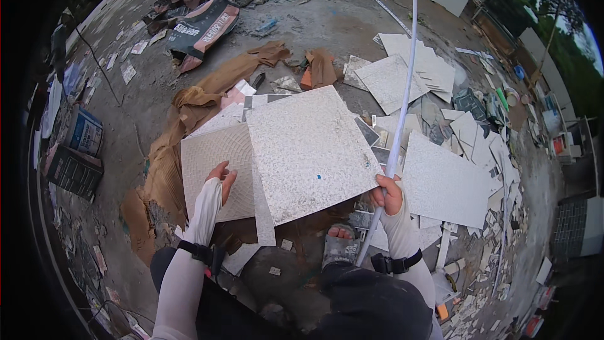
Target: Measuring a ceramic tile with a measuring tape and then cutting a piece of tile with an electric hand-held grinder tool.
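My right hand [388,194] pinches the near right corner of a speckled white square tile [314,151], thumb on top. A long white strip [402,94] runs past that hand and is partly covered by it; whether the fingers also hold the strip cannot be made out. The tile is tilted over other pieces. My left hand [223,179] hovers at or just touches a tile with a ribbed fan pattern [211,148], fingers apart and holding nothing. Between the two tiles shows a narrow pale tile strip [265,230].
More white tiles [447,179] and broken pieces pile up on the right. Crumpled brown cardboard [165,173] lies left of the tiles. A bucket [83,131] stands at far left, and a dark printed bag [204,31] lies at the back. My sandalled foot [340,242] is close below.
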Motion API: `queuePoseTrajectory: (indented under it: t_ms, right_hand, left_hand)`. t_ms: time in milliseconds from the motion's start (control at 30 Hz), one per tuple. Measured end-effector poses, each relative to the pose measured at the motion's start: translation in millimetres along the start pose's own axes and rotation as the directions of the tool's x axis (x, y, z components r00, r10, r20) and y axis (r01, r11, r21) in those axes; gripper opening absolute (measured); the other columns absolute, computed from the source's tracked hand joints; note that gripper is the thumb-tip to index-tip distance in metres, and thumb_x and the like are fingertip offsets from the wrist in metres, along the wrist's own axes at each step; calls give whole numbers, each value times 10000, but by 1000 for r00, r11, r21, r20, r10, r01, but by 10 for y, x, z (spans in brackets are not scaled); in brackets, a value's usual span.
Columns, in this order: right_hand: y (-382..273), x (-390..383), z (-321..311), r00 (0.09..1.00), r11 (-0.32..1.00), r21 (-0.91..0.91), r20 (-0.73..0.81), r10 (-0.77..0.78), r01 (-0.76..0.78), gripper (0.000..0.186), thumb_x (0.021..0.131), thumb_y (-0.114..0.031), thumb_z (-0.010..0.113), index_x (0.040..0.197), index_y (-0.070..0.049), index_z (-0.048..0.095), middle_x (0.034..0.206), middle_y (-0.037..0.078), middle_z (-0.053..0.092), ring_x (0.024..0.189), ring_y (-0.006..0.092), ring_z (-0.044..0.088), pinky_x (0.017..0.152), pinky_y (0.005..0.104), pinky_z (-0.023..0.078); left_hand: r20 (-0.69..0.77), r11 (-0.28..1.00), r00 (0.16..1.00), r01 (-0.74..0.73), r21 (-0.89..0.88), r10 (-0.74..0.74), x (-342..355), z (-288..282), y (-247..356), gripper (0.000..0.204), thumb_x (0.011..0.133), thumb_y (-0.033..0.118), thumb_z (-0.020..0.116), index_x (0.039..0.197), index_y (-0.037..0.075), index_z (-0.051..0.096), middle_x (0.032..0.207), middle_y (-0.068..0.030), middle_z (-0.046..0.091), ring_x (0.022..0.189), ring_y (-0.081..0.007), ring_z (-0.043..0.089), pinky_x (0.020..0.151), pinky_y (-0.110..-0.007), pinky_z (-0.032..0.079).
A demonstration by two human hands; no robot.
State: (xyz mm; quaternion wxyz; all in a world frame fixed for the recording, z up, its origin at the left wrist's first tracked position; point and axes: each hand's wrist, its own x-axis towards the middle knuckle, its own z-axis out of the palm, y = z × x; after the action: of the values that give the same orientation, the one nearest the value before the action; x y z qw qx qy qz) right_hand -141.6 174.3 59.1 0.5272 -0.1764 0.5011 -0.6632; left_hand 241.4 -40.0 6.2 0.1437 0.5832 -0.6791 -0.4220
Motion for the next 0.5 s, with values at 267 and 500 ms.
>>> queuePoseTrajectory:
  t_ms: [267,500]
  right_hand:
    - [-170,-60,-613,964,981,-24,-183,-192,191,211,938,-186,539,971,17,588,451,32,469,343,103,336,379,248,292]
    - [-217,-27,-1237,849,944,-201,-415,-325,263,249,923,-191,560,781,12,587,555,74,552,379,107,358,399,263,311]
  left_hand:
    - [49,858,926,-366,361,375,-477,612,-194,748,778,296,768,1404,30,457,1355,-263,480,1277,-417,449,1068,-474,384]
    - [146,774,917,-393,496,372,-544,842,-186,850,716,360,811,1432,93,440,1478,-285,344,1365,-485,308,1121,-542,292]
